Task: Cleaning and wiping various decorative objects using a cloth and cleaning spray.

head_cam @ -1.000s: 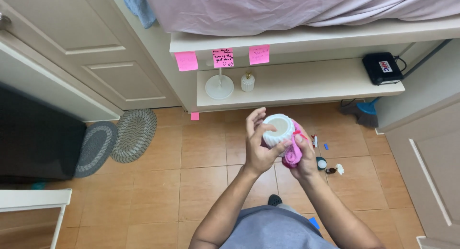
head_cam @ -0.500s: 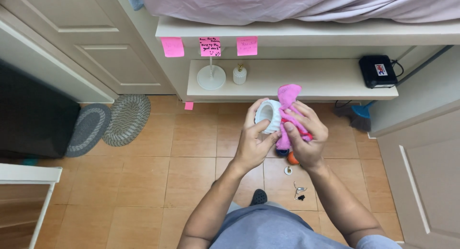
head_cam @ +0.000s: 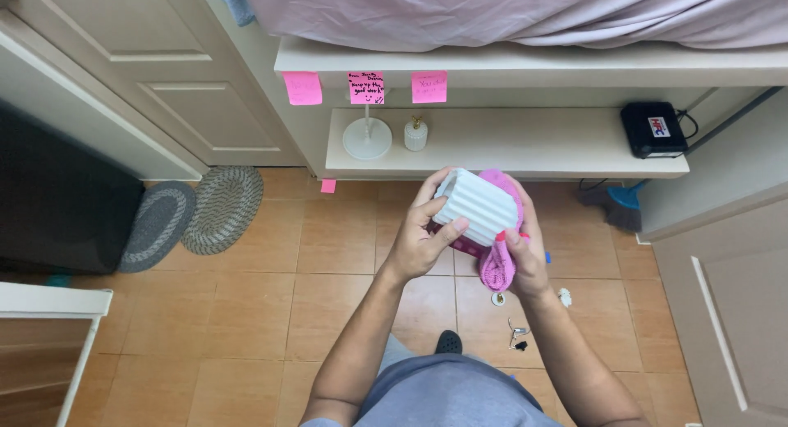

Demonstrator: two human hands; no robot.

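left hand grips ribbed cup | right hand pinches pink cloth, perhaps half-hidden

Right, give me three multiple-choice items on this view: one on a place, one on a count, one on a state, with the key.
1. Where is the black box?
A. on the floor tiles
B. at the right end of the low shelf
C. on the bed

2. How many pink sticky notes hang on the ledge's front edge?
A. one
B. three
C. five

3. How is the white ribbed cup held?
A. tipped on its side between both hands
B. standing upright on the shelf
C. lying on the floor

Key: 1 B, the box sits by the shelf's right end. 2 B, three notes hang in a row. 3 A, the left hand grips the cup, and the right hand presses a pink cloth to it.
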